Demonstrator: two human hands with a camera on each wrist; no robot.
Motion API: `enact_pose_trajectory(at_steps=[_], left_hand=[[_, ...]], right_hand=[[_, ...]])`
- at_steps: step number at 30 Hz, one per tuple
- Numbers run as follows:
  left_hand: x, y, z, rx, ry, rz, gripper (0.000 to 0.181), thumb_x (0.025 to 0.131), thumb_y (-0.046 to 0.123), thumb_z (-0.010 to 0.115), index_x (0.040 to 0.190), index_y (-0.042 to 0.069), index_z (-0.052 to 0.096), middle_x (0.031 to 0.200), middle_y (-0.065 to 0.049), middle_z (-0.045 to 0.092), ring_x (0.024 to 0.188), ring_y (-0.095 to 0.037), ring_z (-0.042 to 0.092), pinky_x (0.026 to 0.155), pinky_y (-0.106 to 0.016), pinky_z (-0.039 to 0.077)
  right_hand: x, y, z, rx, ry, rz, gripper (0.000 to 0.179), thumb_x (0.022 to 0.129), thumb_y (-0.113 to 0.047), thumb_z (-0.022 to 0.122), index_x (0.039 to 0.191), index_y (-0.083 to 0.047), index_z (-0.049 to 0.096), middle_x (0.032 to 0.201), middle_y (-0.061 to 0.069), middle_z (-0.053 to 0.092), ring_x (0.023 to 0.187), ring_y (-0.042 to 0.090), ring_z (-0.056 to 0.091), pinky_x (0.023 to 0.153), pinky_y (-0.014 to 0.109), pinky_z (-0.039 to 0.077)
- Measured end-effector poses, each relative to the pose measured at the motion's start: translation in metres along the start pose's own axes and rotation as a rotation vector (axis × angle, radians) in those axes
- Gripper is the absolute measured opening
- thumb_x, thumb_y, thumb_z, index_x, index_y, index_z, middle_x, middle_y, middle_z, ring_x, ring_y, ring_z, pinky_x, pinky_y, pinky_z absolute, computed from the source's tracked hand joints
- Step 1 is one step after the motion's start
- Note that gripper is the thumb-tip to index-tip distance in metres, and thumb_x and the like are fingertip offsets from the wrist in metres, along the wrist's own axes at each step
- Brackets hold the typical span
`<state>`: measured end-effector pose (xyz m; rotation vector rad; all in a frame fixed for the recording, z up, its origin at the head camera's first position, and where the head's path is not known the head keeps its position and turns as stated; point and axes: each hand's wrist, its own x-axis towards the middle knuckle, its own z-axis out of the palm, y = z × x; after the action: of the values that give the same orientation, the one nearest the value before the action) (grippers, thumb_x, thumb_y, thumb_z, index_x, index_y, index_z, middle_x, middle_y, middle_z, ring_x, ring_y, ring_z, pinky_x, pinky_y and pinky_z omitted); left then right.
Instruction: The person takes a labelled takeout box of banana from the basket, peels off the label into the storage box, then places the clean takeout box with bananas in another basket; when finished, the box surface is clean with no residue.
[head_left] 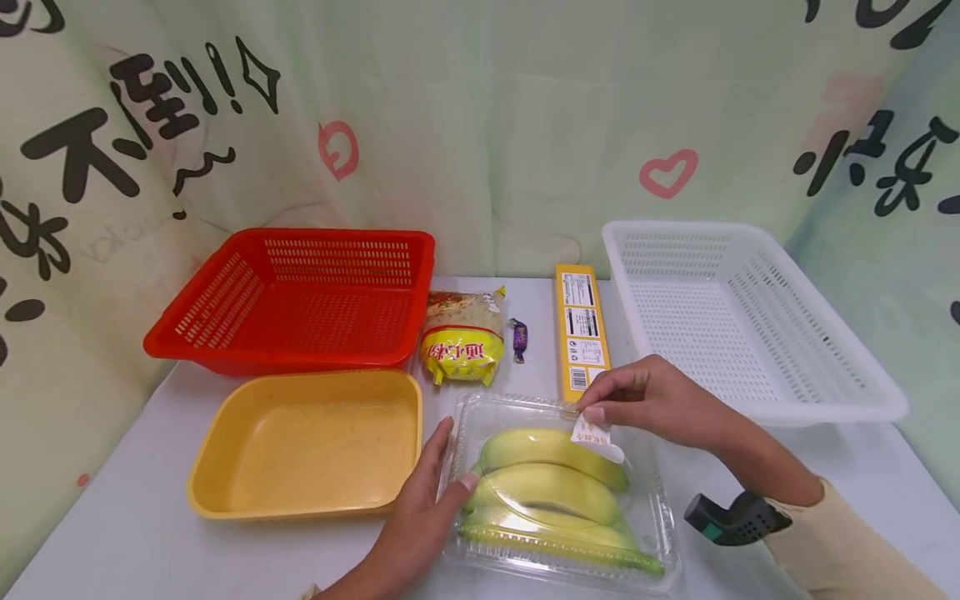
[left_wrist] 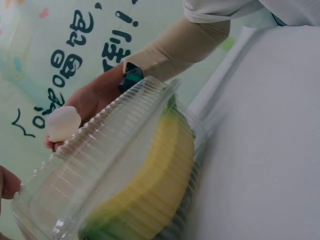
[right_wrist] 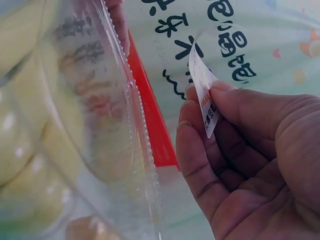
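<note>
In the head view, a clear plastic container (head_left: 648,500) with a lid lies on the table, and several bananas (head_left: 547,487) show through it. My left hand (head_left: 420,500) rests at its left edge, the thumb on the lid and the other fingers fairly straight along the side. Above the lid's far right part, my right hand (head_left: 652,404) pinches a small white sticker (head_left: 592,433) between thumb and fingers. Red and dark print shows on the sticker (right_wrist: 204,92) in the right wrist view, where it stands apart from the container (right_wrist: 135,125).
A red basket (head_left: 337,325) and a yellow tub (head_left: 307,442) are on the left. Behind the container lie a yellow-labelled food bag (head_left: 462,337), a purple-wrapped candy (head_left: 519,340) and a narrow yellow box (head_left: 581,329). A white basket (head_left: 750,333) stands at right.
</note>
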<state>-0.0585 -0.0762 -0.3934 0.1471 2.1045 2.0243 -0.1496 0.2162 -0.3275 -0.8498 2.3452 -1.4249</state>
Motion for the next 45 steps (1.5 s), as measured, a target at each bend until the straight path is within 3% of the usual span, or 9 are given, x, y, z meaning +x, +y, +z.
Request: enact_pose_trajectory(at_steps=[8,15,18,23,30,36,45], left_hand=[[-0.001,0.013,-0.004,-0.022,-0.005,0.075,0.072,0.097,0.013,0.058,0.155,0.004,0.016,0.160,-0.017,0.015,0.146,-0.032,0.010,0.115,-0.045,0.012],[0.000,0.022,-0.011,0.012,-0.022,0.071,0.069,0.097,0.012,0.057,0.155,0.007,0.019,0.159,-0.014,0.019,0.146,-0.029,0.014,0.114,-0.045,0.017],[0.001,0.024,-0.018,0.016,-0.004,0.071,0.067,0.097,0.010,0.056,0.154,0.008,0.020,0.159,-0.012,0.021,0.146,-0.026,0.017,0.113,-0.040,0.019],[0.001,0.027,-0.031,0.015,0.033,0.130,0.064,0.098,0.005,0.054,0.153,0.004,0.021,0.158,-0.014,0.022,0.145,-0.027,0.018,0.111,-0.036,0.022],[0.000,0.035,-0.054,0.081,0.100,0.061,0.063,0.100,0.013,0.054,0.154,0.008,0.021,0.159,-0.007,0.023,0.145,-0.020,0.020,0.108,-0.029,0.025],[-0.003,0.035,-0.075,0.138,0.135,0.085,0.062,0.101,0.016,0.054,0.153,0.005,0.022,0.158,-0.009,0.024,0.145,-0.022,0.020,0.107,-0.027,0.025],[-0.010,0.035,-0.107,0.240,0.189,0.032,0.062,0.102,0.023,0.052,0.154,0.006,0.021,0.159,-0.009,0.022,0.145,-0.021,0.019,0.106,-0.023,0.027]], right_hand=[[0.011,-0.013,-0.001,-0.025,-0.025,0.040,0.010,0.090,-0.006,0.069,0.098,-0.003,0.075,0.090,0.003,0.072,0.079,0.016,0.061,0.070,0.026,0.054],[0.022,-0.021,0.000,-0.093,-0.050,0.027,0.012,0.090,-0.010,0.070,0.100,-0.006,0.075,0.089,0.000,0.072,0.077,0.016,0.060,0.066,0.024,0.053],[0.028,-0.024,0.002,-0.106,-0.061,0.023,0.013,0.091,-0.011,0.069,0.101,-0.005,0.075,0.091,-0.001,0.072,0.080,0.018,0.060,0.067,0.024,0.053],[0.039,-0.028,0.006,-0.107,-0.062,0.000,0.014,0.090,-0.008,0.070,0.102,-0.004,0.075,0.091,-0.001,0.072,0.078,0.015,0.059,0.066,0.023,0.051],[0.051,-0.034,0.015,-0.093,-0.088,-0.045,0.015,0.089,-0.008,0.070,0.103,-0.005,0.076,0.092,-0.001,0.073,0.071,0.012,0.058,0.062,0.021,0.048],[0.061,-0.035,0.023,-0.100,-0.132,-0.037,0.016,0.091,-0.009,0.069,0.106,-0.008,0.075,0.093,-0.004,0.072,0.072,0.013,0.056,0.061,0.022,0.045],[0.075,-0.038,0.040,0.010,-0.181,-0.038,0.016,0.091,-0.005,0.067,0.105,-0.001,0.074,0.095,0.002,0.073,0.077,0.016,0.061,0.072,0.026,0.054]])
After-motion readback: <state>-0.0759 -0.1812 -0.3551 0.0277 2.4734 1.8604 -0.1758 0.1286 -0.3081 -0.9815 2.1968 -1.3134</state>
